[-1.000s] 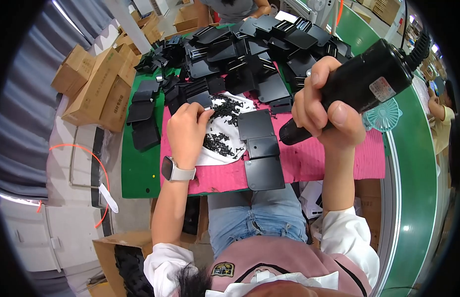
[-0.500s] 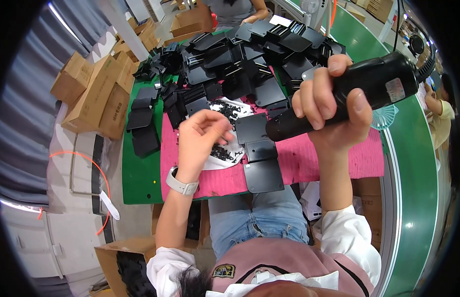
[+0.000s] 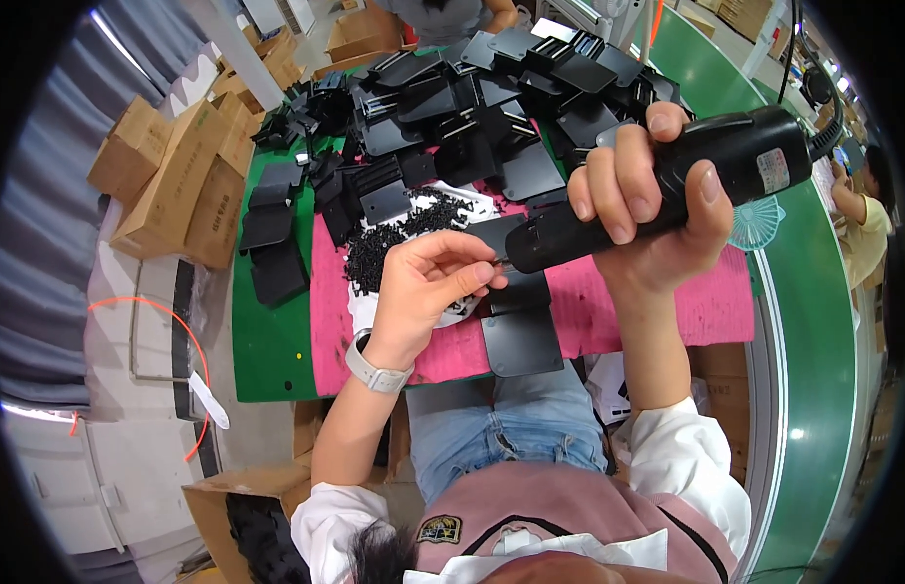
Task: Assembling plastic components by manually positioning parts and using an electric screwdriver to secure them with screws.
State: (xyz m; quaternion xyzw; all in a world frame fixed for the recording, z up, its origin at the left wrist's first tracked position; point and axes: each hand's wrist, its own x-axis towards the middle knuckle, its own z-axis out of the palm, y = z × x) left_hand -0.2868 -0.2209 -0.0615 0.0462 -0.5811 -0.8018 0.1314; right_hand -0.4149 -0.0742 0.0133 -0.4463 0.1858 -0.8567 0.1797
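Clenching the black power screwdriver (image 3: 666, 190), the right hand (image 3: 657, 204) waited—left hand (image 3: 428, 287) pinched a screw (barely visible) at its tip; many black plates (image 3: 530, 97) lay unassembled.

Head fisheye, looking steeply down, close over workbench (image 3: 277, 341).

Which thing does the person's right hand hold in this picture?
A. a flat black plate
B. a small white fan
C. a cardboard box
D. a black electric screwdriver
D: the right hand wraps around the black electric screwdriver, raised above the pink mat, its tip near the left hand.
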